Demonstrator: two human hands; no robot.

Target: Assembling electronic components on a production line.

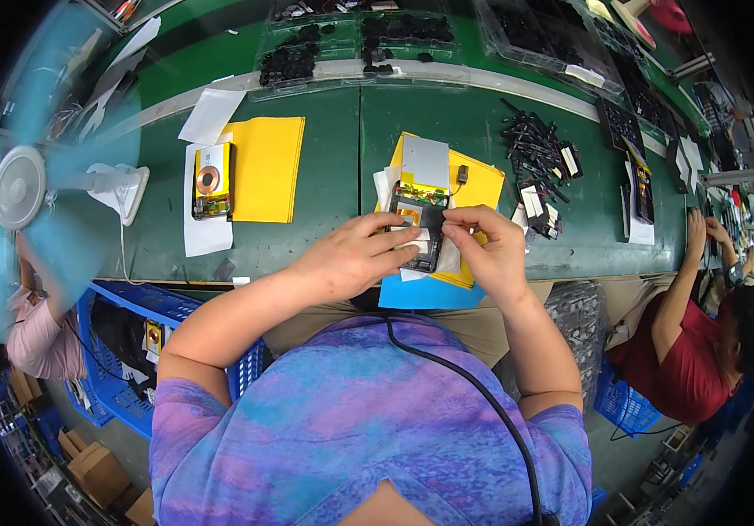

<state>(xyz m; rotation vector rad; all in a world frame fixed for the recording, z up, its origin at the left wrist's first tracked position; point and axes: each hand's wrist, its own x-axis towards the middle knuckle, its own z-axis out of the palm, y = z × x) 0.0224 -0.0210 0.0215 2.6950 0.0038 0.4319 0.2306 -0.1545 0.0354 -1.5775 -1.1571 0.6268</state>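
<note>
The left hand (pixel 351 259) is pinched on a small white strip (pixel 423 235) over the dark open device (pixel 421 230), which lies at twelve o'clock on the tabletop (pixel 333 167). The right hand (pixel 493 250) grips the strip's other end. Even tension should be kept, judging by the shared hold.

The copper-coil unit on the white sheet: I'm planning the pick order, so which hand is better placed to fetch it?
Probably the left hand. The coil unit lies on the person's left side of the green table, while the right hand is farther away, across the dark device that both hands pinch.
</note>
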